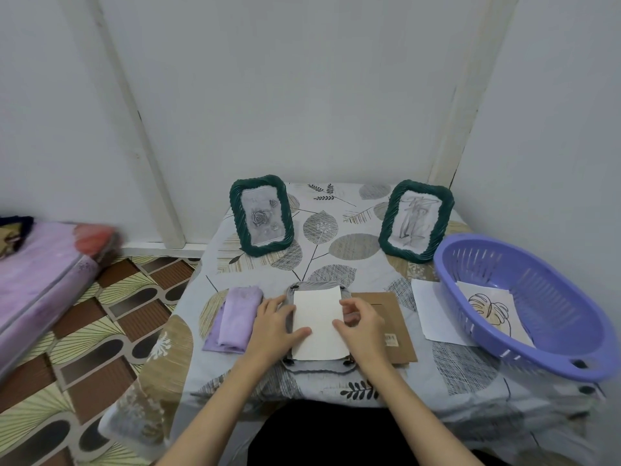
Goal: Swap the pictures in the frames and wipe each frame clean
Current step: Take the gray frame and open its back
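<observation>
A grey frame [317, 364] lies face down at the near middle of the desk [470, 375], with a white sheet [319, 317] resting blank side up in its opening. The left hand [274, 326] lies flat on the frame's left edge, fingers [268, 306] straight and thumb stretched onto the sheet. The right hand [361, 326] rests on the sheet's right edge, its fingers [349, 309] curled loosely; whether they pinch the sheet, I cannot tell. A brown backing board [396, 317] lies just right of the frame, partly under the right hand. A folded purple cloth [235, 317] lies just left of the left hand. Two green frames stand upright at the back: one [261, 215] holds a rose picture, the other [416, 220] a sketch. At the right, a purple basket [551, 297] holds a leaf drawing [490, 307], and another paper [433, 311] lies beside it.
</observation>
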`<state>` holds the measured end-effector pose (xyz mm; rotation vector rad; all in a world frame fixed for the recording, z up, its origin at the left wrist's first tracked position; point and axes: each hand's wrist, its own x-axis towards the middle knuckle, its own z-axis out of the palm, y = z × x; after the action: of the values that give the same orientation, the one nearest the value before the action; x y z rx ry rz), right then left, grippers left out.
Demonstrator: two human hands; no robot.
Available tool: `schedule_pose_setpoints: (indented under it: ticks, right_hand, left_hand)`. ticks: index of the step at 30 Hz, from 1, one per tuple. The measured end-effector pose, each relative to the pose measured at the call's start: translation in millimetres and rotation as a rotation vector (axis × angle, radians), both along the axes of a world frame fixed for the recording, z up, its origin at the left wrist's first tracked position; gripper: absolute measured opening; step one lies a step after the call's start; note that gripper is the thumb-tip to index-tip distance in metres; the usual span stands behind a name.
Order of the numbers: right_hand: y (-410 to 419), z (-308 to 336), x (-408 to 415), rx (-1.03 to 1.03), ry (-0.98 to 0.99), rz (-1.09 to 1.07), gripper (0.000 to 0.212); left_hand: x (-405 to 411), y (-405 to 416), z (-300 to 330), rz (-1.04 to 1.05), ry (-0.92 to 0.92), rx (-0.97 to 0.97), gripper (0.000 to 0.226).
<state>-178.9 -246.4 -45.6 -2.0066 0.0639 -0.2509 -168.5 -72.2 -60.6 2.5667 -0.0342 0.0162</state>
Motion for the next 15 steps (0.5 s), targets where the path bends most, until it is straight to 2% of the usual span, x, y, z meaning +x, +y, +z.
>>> schedule_pose_setpoints:
  ticks: [5,7,8,11,13,15]
  right_hand:
    - [-1.8,2.4,3.2,0.116,0.073,-0.039,0.032]
    - [-5.1,4.4,4.2,0.198,0.096,-0.061,0.033]
    - [-8.0,4.7,5.1,0.258,0.100,-0.071,0.032]
    - [-19.5,8.2,7.3,0.425,0.093,-0.080,0.035]
    - [-28.3,13.1,10.0,0.537,0.098,-0.063,0.034]
    - [-37.0,20.5,12.1,0.631,0.098,-0.043,0.033]
  left_hand:
    - [-1.2,0.6,1.3,-0.012,0.003,-0.032,0.079]
    - [-2.4,-0.5,5.1,-0.001,-0.035,-0.102,0.088]
    - [-3.0,-2.5,9.0,0.001,-0.076,-0.159,0.083]
    - [-1.2,-9.5,25.3,-0.036,-0.108,-0.411,0.057]
    - [-0.3,-19.3,40.5,-0.085,0.000,-0.691,0.049]
    - [1.2,-31.2,51.8,-0.105,0.186,-0.989,0.050]
